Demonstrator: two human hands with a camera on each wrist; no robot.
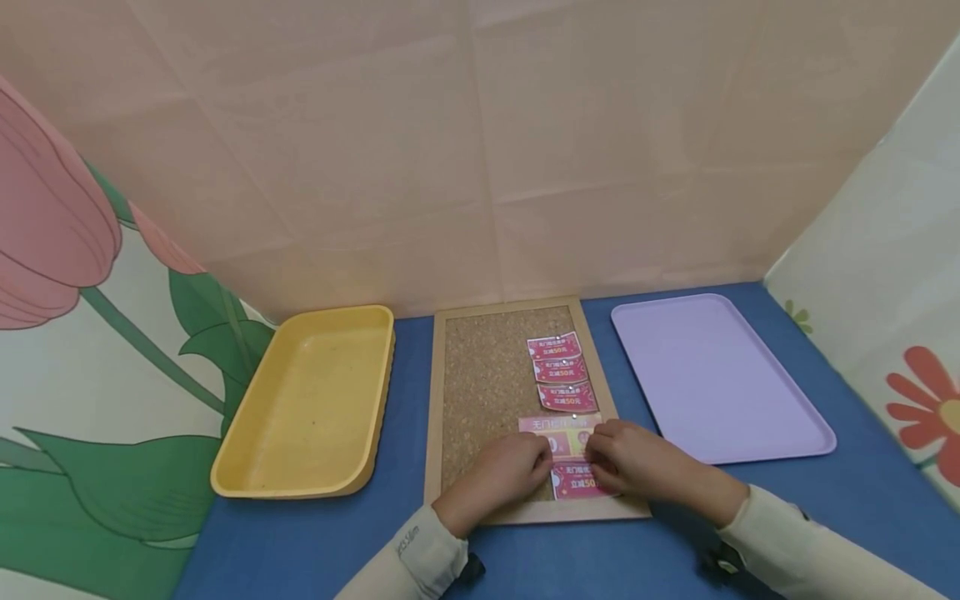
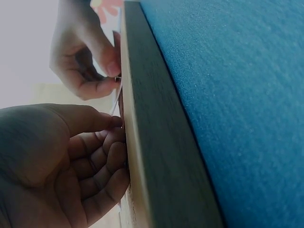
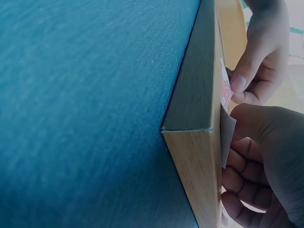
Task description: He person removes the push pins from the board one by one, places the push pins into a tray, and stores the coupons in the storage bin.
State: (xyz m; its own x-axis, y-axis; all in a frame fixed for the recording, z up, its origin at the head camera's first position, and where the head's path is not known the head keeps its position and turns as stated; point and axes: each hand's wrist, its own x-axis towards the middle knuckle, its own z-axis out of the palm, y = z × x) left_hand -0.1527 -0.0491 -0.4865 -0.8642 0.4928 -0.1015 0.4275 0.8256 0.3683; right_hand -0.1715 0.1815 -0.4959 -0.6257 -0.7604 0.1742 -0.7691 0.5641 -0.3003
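A wood-framed cork board (image 1: 480,367) lies on the blue table, with a column of pink coupons (image 1: 564,369) along its right side, small pins at their tops. My left hand (image 1: 504,471) pinches the left edge of a pink and yellow coupon (image 1: 536,424) between thumb and forefinger, low on the board. Over the same coupon's right end is my right hand (image 1: 637,458), its thumb and forefinger pinching a tiny metallic pin (image 2: 117,78) at the paper. Another pink coupon (image 1: 568,483) lies just below, partly under the right fingers. In the right wrist view, a coupon corner (image 3: 227,130) lifts off the board.
Left of the board stands a yellow tray (image 1: 300,400) with raised sides. A flat lilac tray (image 1: 720,375) lies to the right. Behind the blue table (image 1: 555,558) rises a beige backdrop (image 1: 480,150); flower-printed panels stand at both sides.
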